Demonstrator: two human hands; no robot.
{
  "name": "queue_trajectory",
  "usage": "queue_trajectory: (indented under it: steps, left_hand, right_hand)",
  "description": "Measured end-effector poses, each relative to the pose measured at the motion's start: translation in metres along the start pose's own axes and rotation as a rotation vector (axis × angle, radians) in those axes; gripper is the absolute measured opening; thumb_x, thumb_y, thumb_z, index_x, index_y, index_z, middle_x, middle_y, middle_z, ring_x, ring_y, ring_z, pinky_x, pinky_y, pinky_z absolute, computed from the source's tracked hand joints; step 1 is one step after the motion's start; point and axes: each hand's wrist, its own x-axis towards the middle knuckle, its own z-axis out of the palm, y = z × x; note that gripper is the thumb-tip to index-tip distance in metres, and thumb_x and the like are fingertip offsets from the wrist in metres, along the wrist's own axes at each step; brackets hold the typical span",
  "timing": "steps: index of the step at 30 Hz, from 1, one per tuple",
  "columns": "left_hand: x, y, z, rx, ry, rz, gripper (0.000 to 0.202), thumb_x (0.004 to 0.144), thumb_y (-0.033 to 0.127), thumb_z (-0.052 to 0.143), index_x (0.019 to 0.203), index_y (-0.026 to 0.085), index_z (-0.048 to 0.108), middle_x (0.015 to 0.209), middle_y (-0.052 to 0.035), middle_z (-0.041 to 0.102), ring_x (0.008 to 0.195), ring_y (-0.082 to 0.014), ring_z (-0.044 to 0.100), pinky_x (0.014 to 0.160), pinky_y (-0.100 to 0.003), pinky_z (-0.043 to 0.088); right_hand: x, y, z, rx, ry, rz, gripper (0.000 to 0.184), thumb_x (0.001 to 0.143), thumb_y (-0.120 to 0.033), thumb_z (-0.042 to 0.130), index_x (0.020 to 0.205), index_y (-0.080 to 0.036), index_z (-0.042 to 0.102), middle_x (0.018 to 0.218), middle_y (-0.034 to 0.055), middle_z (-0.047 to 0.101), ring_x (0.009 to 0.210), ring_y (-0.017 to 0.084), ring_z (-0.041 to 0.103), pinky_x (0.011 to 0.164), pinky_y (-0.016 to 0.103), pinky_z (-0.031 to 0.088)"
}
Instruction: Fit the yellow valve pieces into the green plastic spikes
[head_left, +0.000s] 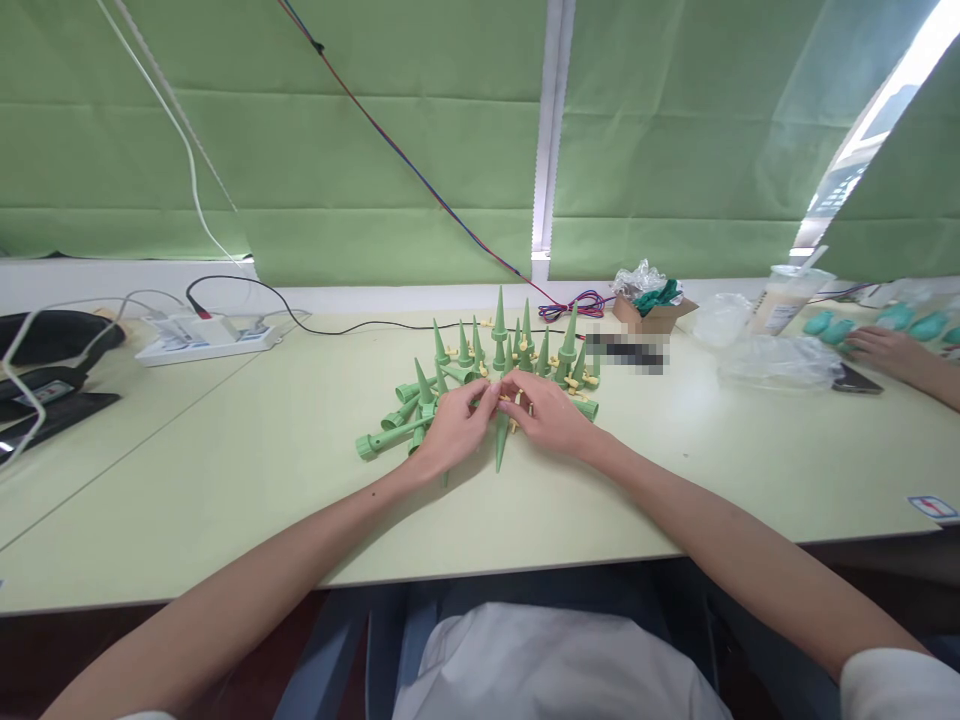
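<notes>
My left hand (461,422) and my right hand (550,410) meet over a heap of green plastic watering spikes (390,437). Both are closed, thumbs and fingertips pinched together. A bit of a small yellow valve (503,399) shows at the right fingertips; what the left fingers grip is hidden. Below the joined fingertips a green spike (501,447) points towards me, and I cannot tell whether it is held or lies on the table. Behind the hands, several spikes (500,318) stand upright on their caps, with yellow valves (524,350) among them.
The pale table (255,480) holds a white power strip (206,343) at left. Behind the spikes are coiled wires (589,304) and a cardboard box (654,317). At right are a drink cup (784,300), plastic bags (780,362), a phone (856,380) and another person's hand (885,348) near teal pieces.
</notes>
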Motion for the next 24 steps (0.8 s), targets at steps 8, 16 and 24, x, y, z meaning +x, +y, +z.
queue_trajectory:
  steps: [8,16,24]
  left_hand:
    - [0.0017,-0.0037,0.0004,0.025,0.006,0.009,0.042,0.098,0.05,0.036,0.073,0.019,0.051,0.062,0.001,0.052,0.052,-0.0127,0.047,0.052,-0.026,0.037]
    - [0.0023,-0.006,0.0012,-0.012,0.034,0.006,0.042,0.097,0.05,0.038,0.072,0.019,0.049,0.066,0.0018,0.053,0.048,-0.011,0.046,0.053,-0.026,0.039]
    - [0.0034,-0.0082,0.0018,-0.007,0.048,0.017,0.042,0.097,0.049,0.039,0.07,0.018,0.049,0.065,0.0022,0.051,0.047,-0.0102,0.046,0.052,-0.026,0.038]
  right_hand:
    - [0.0003,0.0,-0.0004,0.026,0.004,0.03,0.005,0.094,-0.024,0.052,0.097,-0.02,0.054,0.091,0.0034,0.065,0.074,0.015,0.057,0.071,0.028,0.042]
    - [0.0006,0.0016,-0.0003,0.025,0.021,0.037,0.008,0.095,-0.028,0.052,0.096,-0.02,0.054,0.089,0.0032,0.064,0.074,0.016,0.057,0.07,0.027,0.042]
    - [0.0013,0.0026,0.0008,0.002,0.043,0.031,0.014,0.098,-0.028,0.047,0.09,-0.02,0.055,0.083,0.0024,0.065,0.071,0.016,0.057,0.07,0.027,0.04]
